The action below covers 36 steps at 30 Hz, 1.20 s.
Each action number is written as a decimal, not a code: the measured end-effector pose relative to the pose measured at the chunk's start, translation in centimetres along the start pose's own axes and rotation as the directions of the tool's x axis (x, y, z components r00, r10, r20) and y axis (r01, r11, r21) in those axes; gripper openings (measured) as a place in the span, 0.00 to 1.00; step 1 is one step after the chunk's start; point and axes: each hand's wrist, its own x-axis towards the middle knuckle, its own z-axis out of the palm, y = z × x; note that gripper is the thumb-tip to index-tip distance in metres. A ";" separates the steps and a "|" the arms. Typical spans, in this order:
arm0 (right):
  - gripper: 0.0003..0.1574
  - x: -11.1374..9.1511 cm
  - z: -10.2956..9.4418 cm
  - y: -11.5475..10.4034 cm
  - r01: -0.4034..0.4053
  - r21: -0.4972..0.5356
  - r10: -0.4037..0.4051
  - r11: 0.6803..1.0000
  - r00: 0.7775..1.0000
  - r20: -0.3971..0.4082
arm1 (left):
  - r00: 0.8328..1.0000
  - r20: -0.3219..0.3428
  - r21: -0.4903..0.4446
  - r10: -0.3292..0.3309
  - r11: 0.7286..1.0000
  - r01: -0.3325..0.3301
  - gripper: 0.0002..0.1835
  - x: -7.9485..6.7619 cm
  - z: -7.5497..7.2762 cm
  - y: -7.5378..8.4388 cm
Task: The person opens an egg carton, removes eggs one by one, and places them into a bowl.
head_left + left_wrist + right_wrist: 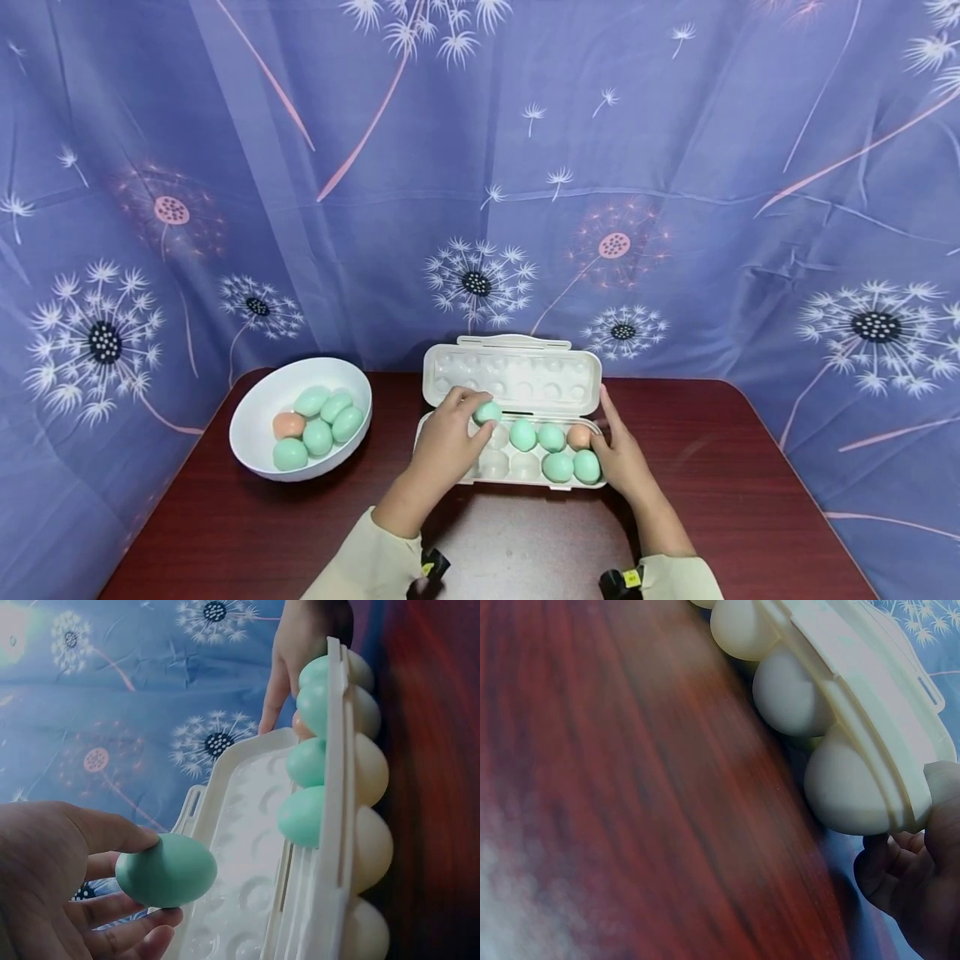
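Observation:
My left hand (448, 440) pinches a mint-green egg (166, 871) between thumb and fingers, above the left part of the white egg carton (480, 481). The carton lies open, its dimpled lid (512, 383) tipped back toward the curtain. Several green eggs (557, 467) and one orange egg (580, 436) sit in the cups of its right part. At the carton's right end, my right hand (624, 458) grips the edge, thumb over the rim and fingers curled below it in the right wrist view. The carton's rounded cups (849, 784) bulge underneath there.
To the left stands a white bowl (251, 425) with several green eggs (289, 455) and one orange egg (288, 425). Both bowl and carton are on a dark red wooden table (720, 467). Behind it hangs a blue curtain (360, 250) with dandelion prints.

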 end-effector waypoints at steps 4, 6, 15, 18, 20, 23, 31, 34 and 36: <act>0.51 0.0 0.0 0.1 0.009 -0.009 -0.010 1.000 1.000 -0.008 | 0.999 0.000 -0.014 -0.039 0.999 0.039 0.20 0.2 -0.5 -0.4; 0.51 0.0 0.0 0.1 0.010 -0.011 -0.011 1.000 1.000 -0.009 | 0.998 0.000 -0.023 -0.059 0.998 0.059 0.20 0.3 -0.7 -0.7; 0.51 0.0 0.0 0.1 -0.006 0.002 0.006 1.000 1.000 0.003 | 0.995 -0.047 -0.040 -0.092 0.995 0.090 0.19 0.8 -1.9 -1.8; 0.52 0.0 -0.1 0.1 -0.012 -0.001 0.012 1.000 1.000 0.008 | 0.993 -0.060 -0.044 -0.105 0.994 0.103 0.19 0.9 -2.3 -2.1; 0.52 0.0 -0.1 0.0 -0.013 0.000 0.013 1.000 1.000 0.008 | 0.992 -0.071 -0.039 -0.109 0.994 0.106 0.19 1.0 -2.5 -2.3; 0.51 0.0 -0.2 0.0 -0.011 -0.001 0.011 1.000 1.000 0.007 | 0.990 -0.085 -0.041 -0.117 0.993 0.114 0.19 1.1 -2.9 -2.6; 0.50 0.0 -0.1 0.1 -0.003 0.003 0.003 1.000 1.000 0.006 | 0.983 -0.095 -0.065 -0.158 0.986 0.152 0.20 1.2 -3.8 -3.5; 0.50 0.0 -0.1 0.1 -0.004 0.000 0.004 1.000 1.000 0.006 | 0.979 -0.089 -0.074 -0.182 0.982 0.176 0.20 1.3 -4.2 -3.9; 0.50 0.0 -0.1 0.1 -0.005 -0.001 0.005 1.000 1.000 0.007 | 0.976 -0.081 -0.087 -0.201 0.977 0.194 0.21 1.4 -4.5 -4.2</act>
